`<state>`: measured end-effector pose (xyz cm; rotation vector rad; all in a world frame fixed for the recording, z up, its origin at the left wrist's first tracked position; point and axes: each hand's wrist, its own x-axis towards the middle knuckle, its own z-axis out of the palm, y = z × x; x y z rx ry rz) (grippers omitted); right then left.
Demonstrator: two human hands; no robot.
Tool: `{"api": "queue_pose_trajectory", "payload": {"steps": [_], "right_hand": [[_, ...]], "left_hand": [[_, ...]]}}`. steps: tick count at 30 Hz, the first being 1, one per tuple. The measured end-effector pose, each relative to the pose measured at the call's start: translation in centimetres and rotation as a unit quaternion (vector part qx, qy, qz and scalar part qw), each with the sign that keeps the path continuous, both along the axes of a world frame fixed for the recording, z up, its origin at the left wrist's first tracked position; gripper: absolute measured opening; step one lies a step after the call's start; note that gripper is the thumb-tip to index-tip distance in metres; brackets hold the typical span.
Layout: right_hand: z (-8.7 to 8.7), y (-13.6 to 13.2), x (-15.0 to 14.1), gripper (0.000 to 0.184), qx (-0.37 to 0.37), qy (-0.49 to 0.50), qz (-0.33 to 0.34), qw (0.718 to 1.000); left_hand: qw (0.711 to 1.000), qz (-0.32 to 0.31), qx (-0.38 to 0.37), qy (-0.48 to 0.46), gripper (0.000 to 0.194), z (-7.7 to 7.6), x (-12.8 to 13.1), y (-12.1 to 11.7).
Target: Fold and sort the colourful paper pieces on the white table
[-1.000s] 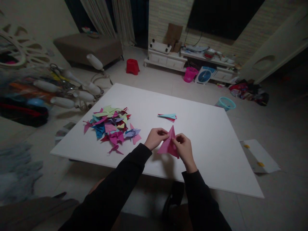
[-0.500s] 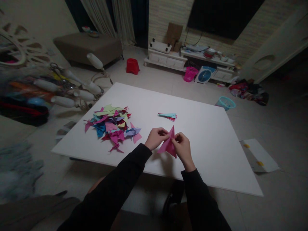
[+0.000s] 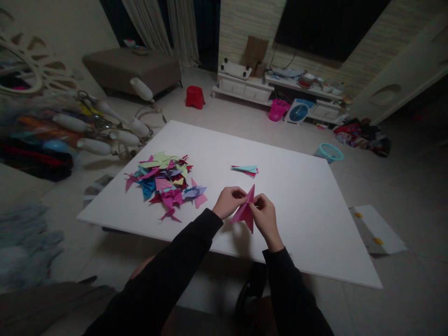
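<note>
At far left, a floor-level lamp with white tubular shades [image 3: 125, 137] stands close beside the left edge of the white rectangular table [image 3: 308, 200]. On the tabletop's left part lies a loose heap of multicoloured folded paper figures [image 3: 163, 179], with a small magenta paper bird [image 3: 170, 214] at its near side. Beyond the far edge, a red plastic stool [image 3: 195, 97] stands on the floor.

The left hand [image 3: 229, 201], just right of the heap, pinches the pink folded paper piece [image 3: 244, 214], which is near the table's near edge, its shadow below. A fanned stack of narrow teal and red folded papers [image 3: 247, 170] lies just beyond it. The right hand [image 3: 266, 215] pinches the piece's other side.

Past the far right corner sits a turquoise mesh basket [image 3: 329, 151]. Both black sleeves cross the near edge; a broad stretch of tabletop runs from the right hand to the right edge.
</note>
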<state>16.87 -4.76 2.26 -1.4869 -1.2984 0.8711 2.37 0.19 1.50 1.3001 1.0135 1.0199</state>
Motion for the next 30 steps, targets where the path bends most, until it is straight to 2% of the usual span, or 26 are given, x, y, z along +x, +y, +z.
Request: {"api": "queue_pose_trajectory", "payload": {"steps": [6, 12, 17, 22, 30], "right_hand": [[-0.1, -0.4, 0.0, 0.016, 0.008, -0.004, -0.009, 1.000], [-0.8, 0.1, 0.4, 0.015, 0.019, -0.028, -0.024, 0.999], [-0.4, 0.4, 0.2, 0.017, -0.002, -0.011, 0.012, 1.000], [-0.1, 0.3, 0.0, 0.018, 0.012, -0.020, 0.037, 0.999], [0.4, -0.3, -0.4, 0.017, 0.009, -0.012, 0.027, 1.000]], "left_hand": [[1.000, -0.006, 0.006, 0.002, 0.006, 0.5, 0.0, -0.5], [1.000, -0.022, -0.008, -0.010, 0.011, 0.3, 0.1, -0.2], [1.000, -0.023, -0.006, -0.010, 0.011, 0.0, 0.2, 0.3], [1.000, -0.017, -0.007, -0.013, 0.012, 0.2, 0.3, 0.3], [0.999, -0.012, -0.028, -0.026, 0.016, 0.6, 0.0, -0.4]]}}
